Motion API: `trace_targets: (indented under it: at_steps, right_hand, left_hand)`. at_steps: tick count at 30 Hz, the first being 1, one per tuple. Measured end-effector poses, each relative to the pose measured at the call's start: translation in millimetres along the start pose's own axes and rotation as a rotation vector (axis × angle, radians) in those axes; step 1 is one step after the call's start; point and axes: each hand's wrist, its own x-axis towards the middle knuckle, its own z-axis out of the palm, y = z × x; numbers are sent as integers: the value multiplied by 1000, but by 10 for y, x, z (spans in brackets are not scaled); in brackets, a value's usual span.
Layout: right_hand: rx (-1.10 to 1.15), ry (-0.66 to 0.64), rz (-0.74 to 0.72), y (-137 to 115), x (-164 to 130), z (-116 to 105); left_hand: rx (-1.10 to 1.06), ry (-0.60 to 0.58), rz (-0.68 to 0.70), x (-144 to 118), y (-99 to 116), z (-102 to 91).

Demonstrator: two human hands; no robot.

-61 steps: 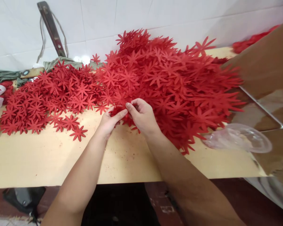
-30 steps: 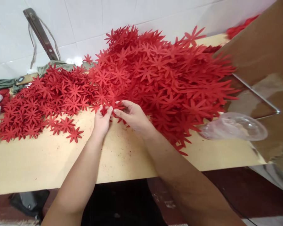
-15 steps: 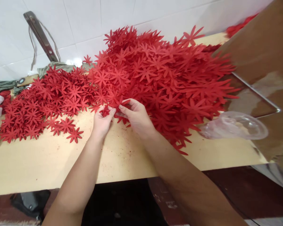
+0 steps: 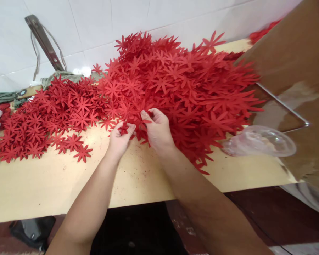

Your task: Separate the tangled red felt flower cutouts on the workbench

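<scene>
My left hand [image 4: 121,139] is closed on a red flower-shaped cutout [image 4: 126,128], pinched between thumb and fingers. Beside it, a little higher and to the right, my right hand [image 4: 159,130] also pinches a red petalled piece [image 4: 145,119] at the front edge of the big pile. Where each held piece ends and the pile starts is hard to make out. The large heap of red flower cutouts [image 4: 172,78] spreads behind and right of my hands. Left of them lies a lower pile of smaller, darker red flowers [image 4: 55,109], with several loose ones [image 4: 83,153] at its front.
A clear plastic container [image 4: 268,141] stands right of the heap, against a brown cardboard sheet [image 4: 287,71]. The pale wooden table [image 4: 77,191] has its front edge close to me. Behind are a tiled wall [image 4: 93,21], a metal bracket [image 4: 44,42] and green cloth [image 4: 66,76].
My hands have drawn apart slightly, the right one moving up and right, the left one slightly right. Both still pinch red pieces. The view has shifted a little.
</scene>
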Motion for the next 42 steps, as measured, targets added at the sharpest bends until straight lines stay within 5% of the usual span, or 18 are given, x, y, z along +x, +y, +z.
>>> trace_targets:
  at_steps: [5, 9, 13, 24, 34, 42]
  right_hand:
    - [-113, -48, -63, -57, -37, -41]
    - [-130, -266, 30, -63, -99, -21]
    - [-122, -445, 94, -57, -107, -27]
    - [-160, -357, 81, -69, -97, -36]
    - [-224, -421, 77, -112, -114, -21]
    - [-119, -497, 145, -194, -109, -66]
  left_hand:
    - [-10, 40, -33, -7, 66, -45]
    - [-84, 17, -93, -5, 59, -57]
    - [-138, 111, -38, 4, 17, -58]
    - [-71, 64, 59, 5, 71, -81]
    - [-313, 318, -98, 13, 32, -10]
    - [-429, 372, -182, 46, 52, 0]
